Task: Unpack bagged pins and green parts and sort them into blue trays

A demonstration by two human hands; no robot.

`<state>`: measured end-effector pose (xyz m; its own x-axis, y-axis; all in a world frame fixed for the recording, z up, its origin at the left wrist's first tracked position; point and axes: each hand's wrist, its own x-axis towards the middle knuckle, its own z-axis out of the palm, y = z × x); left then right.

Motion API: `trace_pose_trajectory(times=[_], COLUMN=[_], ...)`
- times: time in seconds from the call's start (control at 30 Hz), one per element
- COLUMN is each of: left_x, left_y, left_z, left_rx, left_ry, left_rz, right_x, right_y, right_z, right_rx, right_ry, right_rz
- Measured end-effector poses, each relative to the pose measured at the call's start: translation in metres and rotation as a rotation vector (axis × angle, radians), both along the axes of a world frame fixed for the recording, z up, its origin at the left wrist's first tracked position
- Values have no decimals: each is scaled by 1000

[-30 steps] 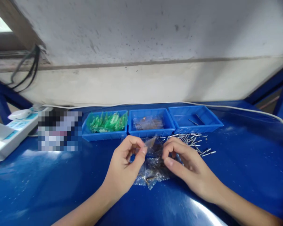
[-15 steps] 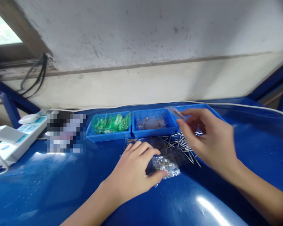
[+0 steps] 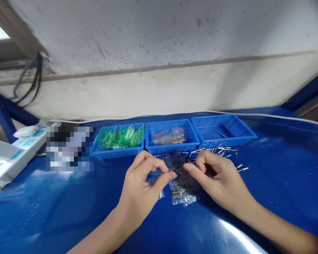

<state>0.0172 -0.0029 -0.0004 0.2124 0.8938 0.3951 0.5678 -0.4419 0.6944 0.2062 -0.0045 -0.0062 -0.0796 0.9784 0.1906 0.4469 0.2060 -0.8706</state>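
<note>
Thumb and fingertips of my left hand (image 3: 145, 180) are pinched together on the edge of a small clear plastic bag (image 3: 174, 160). My right hand (image 3: 218, 173) pinches the same bag from the other side, its remaining fingers curled in. Just beneath the hands lie more clear bags (image 3: 184, 192) with small brass-coloured pieces inside. Behind my right hand, thin silver pins (image 3: 222, 151) that look like blind rivets are scattered on the blue table (image 3: 159, 229); the hand hides part of them.
Three blue trays stand in a row: one with green-and-clear packets (image 3: 122, 137), one with filled clear bags (image 3: 169, 136), and a right tray (image 3: 225, 141) holding a few pins. At left are a white power strip (image 3: 21, 151) and a blurred-out item (image 3: 71, 148). A white cable (image 3: 137, 117) runs along the wall.
My right hand has come down and left from the right tray, bringing a small bag between both hands. My left hand has gone from spread fingers to a pinch.
</note>
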Motion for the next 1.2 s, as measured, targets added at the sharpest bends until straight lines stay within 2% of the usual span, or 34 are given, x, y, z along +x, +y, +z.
trace_pose_trajectory(times=[0.1, 0.17, 0.23, 0.3, 0.37, 0.5, 0.6, 0.73, 0.83, 0.9, 0.97, 1.03, 1.2], left_x=[0, 0, 1, 2, 3, 6, 7, 8, 8, 8, 8, 9, 10], left_y=[-8, -16, -22, -24, -22, -12, -9, -8, -5, -4, -2, -2, -4], left_z=[1, 0, -1, -3, -5, -7, -6, -5, -7, -8, -7, -4, -1], left_rx=[189, 303, 364, 366, 338, 213, 49, -234, -392, -492, -590, -644, -634], left_ry=[-59, -69, -30, 64, 144, 160, 120, -22, -230, -336, -349, -314, -253], left_rz=[5, -85, -193, -288, -311, -175, -136, -93, -38, -69, -143, -187, -155], right_x=[-5, -11, -16, -19, -19, -13, -9, -9, -10, -12, -13, -14, -15], right_y=[-8, -15, -22, -25, -23, -13, -8, -8, -10, -11, -12, -13, -16], right_z=[6, 7, 7, 7, 7, 6, 2, -2, -2, -1, 0, 0, 1], right_rx=[-315, -513, -608, -597, -546, -387, -308, -346, -345, -343, -337, -319, -268], right_ry=[260, 466, 623, 682, 669, 587, 556, 599, 576, 533, 485, 429, 284], right_rz=[119, 241, 329, 346, 285, 69, -32, 11, 56, 92, 125, 140, 167])
